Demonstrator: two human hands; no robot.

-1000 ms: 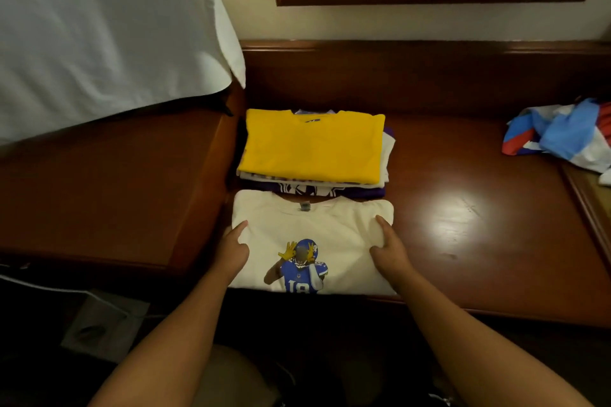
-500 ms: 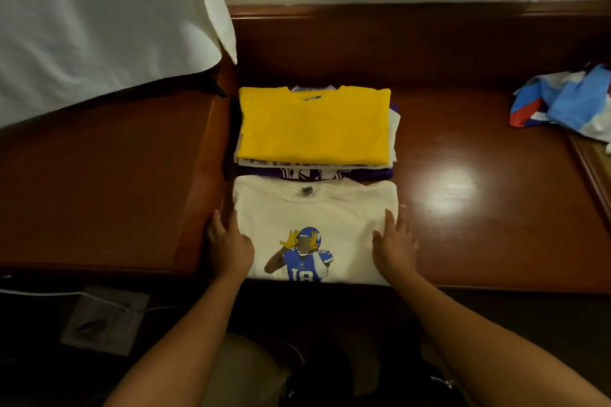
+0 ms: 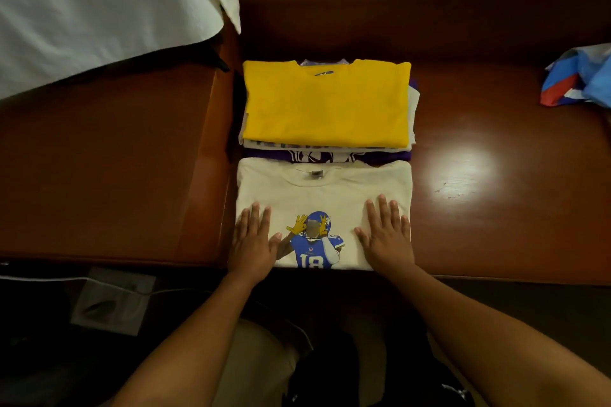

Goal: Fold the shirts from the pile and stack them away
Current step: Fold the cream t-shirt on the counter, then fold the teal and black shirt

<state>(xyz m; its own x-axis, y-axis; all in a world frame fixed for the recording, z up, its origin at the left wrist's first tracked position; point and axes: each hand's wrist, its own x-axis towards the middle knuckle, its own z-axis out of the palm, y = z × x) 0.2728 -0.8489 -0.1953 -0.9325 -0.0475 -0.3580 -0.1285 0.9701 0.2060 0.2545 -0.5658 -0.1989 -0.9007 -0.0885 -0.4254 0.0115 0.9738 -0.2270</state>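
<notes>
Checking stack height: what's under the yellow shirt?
Under the yellow shirt, edges of a white layer and a purple shirt show. Anything deeper is covered.

Folded shirt [image 3: 324, 188] before stack [image 3: 325, 102]; pile [image 3: 582, 79] far right.

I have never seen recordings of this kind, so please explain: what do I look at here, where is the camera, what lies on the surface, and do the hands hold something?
There is no machine here. A person wears one camera on the head; it looks forward and down, so you see their own arms. The left hand and right hand lie flat, fingers straight, on a folded cream shirt with a football-player print. They press it; nothing is gripped. Behind it is a stack of folded shirts with a yellow shirt on top. All this rests on a brown wooden surface. At the far right lies crumpled red, white and blue cloth. A white sheet hangs at upper left.
</notes>
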